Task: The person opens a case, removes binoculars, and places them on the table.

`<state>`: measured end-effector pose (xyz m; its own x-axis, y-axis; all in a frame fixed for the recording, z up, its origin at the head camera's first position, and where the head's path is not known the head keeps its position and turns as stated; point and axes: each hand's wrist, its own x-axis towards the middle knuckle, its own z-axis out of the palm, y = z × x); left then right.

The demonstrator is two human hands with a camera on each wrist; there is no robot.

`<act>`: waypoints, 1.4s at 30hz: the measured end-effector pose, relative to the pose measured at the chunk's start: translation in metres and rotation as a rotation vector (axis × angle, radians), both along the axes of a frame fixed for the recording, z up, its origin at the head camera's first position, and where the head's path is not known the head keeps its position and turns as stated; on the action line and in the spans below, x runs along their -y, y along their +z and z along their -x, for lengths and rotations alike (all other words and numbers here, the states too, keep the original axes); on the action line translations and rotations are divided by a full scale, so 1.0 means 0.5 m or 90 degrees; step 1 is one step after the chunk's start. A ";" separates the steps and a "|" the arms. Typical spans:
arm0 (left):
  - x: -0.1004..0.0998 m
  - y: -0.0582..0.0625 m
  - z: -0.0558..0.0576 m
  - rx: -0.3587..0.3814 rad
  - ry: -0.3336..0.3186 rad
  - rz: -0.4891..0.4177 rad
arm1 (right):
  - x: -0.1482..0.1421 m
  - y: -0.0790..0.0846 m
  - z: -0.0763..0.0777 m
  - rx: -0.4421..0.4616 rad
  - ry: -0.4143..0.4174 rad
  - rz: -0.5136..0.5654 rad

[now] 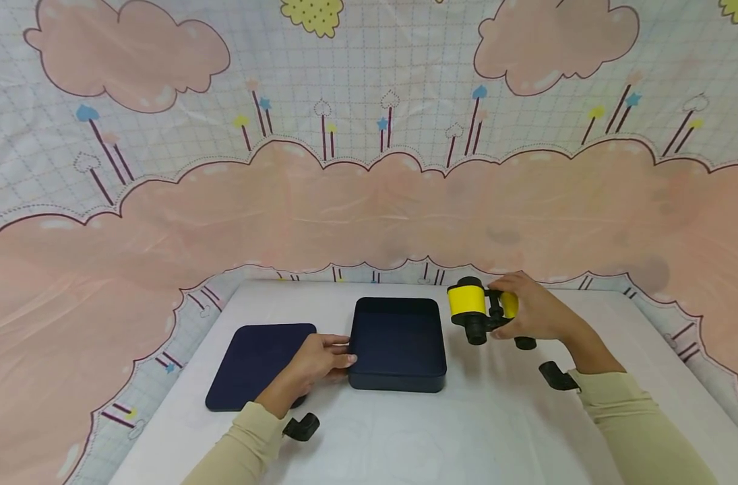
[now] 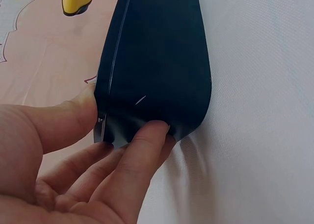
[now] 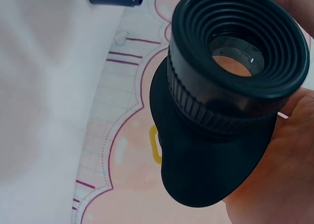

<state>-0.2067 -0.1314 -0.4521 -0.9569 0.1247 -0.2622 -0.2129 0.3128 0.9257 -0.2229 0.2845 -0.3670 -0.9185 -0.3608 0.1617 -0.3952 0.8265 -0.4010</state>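
My right hand [image 1: 538,311] grips a pair of yellow and black binoculars [image 1: 468,300] by its right barrel, up off the table to the right of the box. In the right wrist view, a black ribbed eyepiece [image 3: 235,101] fills much of the picture. An uncovered dark blue box [image 1: 399,343] lies on the table, and no contents show inside. My left hand [image 1: 311,367] holds its left side, thumb at the rim and fingers against the outer wall [image 2: 152,47]. Left of the box lies a flat dark blue lid [image 1: 253,364], partly covered by my left hand.
The white table [image 1: 496,431] runs back to a patterned cloth [image 1: 369,215] with pink clouds, which also rises along both sides. Black wrist mounts [image 1: 557,376] stick out from both sleeves.
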 end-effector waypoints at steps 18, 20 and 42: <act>-0.003 0.003 -0.004 -0.006 0.001 -0.007 | -0.009 -0.022 -0.007 0.008 -0.001 0.018; -0.002 0.002 -0.004 -0.007 -0.001 -0.014 | -0.009 -0.025 -0.007 0.005 0.002 0.016; -0.001 0.002 -0.008 -0.019 -0.001 -0.014 | -0.007 -0.050 -0.011 0.005 -0.004 0.016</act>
<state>-0.2029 -0.1307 -0.4513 -0.9640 0.1323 -0.2308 -0.1844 0.2930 0.9382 -0.2174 0.2882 -0.3921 -0.9219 -0.3512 0.1639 -0.3872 0.8181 -0.4252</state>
